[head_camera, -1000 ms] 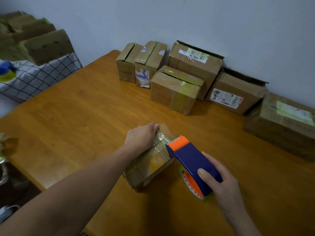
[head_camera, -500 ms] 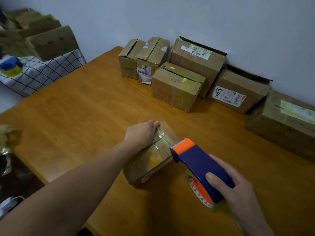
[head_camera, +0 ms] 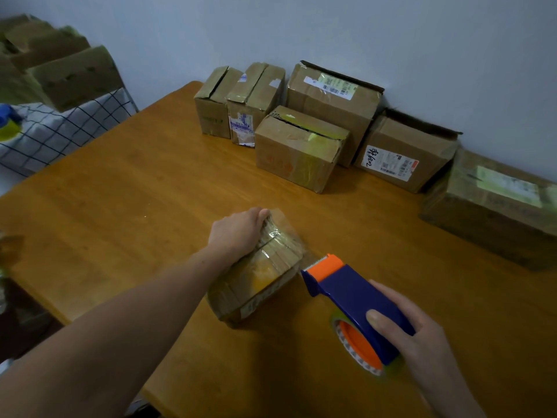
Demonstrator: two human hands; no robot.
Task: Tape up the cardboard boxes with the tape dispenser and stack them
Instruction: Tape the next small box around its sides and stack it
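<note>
1. One small cardboard box [head_camera: 265, 273], wrapped in glossy clear tape, is seen lying on the worktop [head_camera: 120, 206] near its front edge, set at a slant to that edge.
2. It is held down by the left hand [head_camera: 238, 233], whose fingers are curled over the box's far end.
3. A blue and orange tape dispenser [head_camera: 352, 300] is held just beside the box's right side, with its orange toothed end nearest the box. A short strip of clear tape [head_camera: 307, 258] appears to run from the box to that end.
4. The dispenser is gripped by the right hand [head_camera: 422, 336], with the fingers wrapped round the blue body and the thumb laid on it above the orange-cored roll.
5. Six more boxes are ranged along the far side of the worktop, by the pale wall [head_camera: 391, 31]:
   - two narrow boxes [head_camera: 212, 110] stood side by side
   - a medium box [head_camera: 298, 149] set in front
   - a barcode-labelled box [head_camera: 331, 98] behind it
   - a box with a handwritten label [head_camera: 401, 152]
   - a large box [head_camera: 494, 206] at the right
6. Left of the worktop, a checked cloth [head_camera: 60, 128] is seen with further boxes [head_camera: 75, 73] piled on it. A blue and yellow-green object [head_camera: 7, 122] is cut off by the frame's edge.
</note>
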